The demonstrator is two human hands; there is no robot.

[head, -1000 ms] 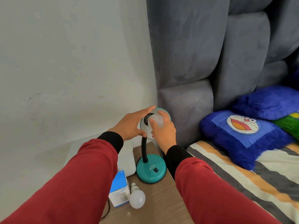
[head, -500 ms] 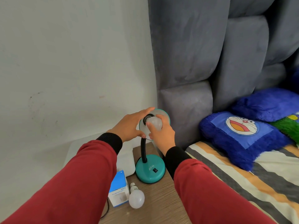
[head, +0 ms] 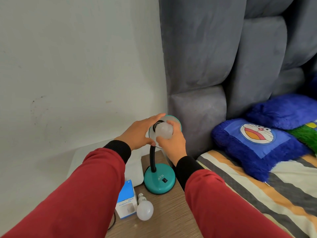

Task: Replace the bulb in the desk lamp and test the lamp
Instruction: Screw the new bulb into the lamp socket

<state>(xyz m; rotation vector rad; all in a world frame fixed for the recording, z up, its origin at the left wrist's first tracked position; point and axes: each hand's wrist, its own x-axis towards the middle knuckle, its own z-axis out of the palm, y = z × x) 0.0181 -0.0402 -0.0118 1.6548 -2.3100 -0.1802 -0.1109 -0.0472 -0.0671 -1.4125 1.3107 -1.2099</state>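
Upper right of frame: grey padded headboard (head: 223, 57). Below it, lower right, the striped bedspread (head: 257, 194) with a blue cartoon-cat pillow (head: 257, 145) lying on it.

Lower centre: wooden bedside table (head: 164, 217) carrying the teal desk lamp (head: 160, 180) (round base with a black switch, black gooseneck rising to the shade). I note the shade (head: 178, 125) sits at mid-frame, tilted toward the camera.

Left hand (head: 140, 133): I see it cupped against the left side of the shade, fingers spread and curved round the rim, thumb low. It holds the shade.

Right hand (head: 171, 143): fingers and thumb closed round the white bulb (head: 163, 130), which sits at the mouth of the shade by the black socket. How deep it is seated, I cannot tell.

Bottom centre of the table: a second white bulb (head: 145, 210) lies on its side, touching a blue-and-white box (head: 126, 200).
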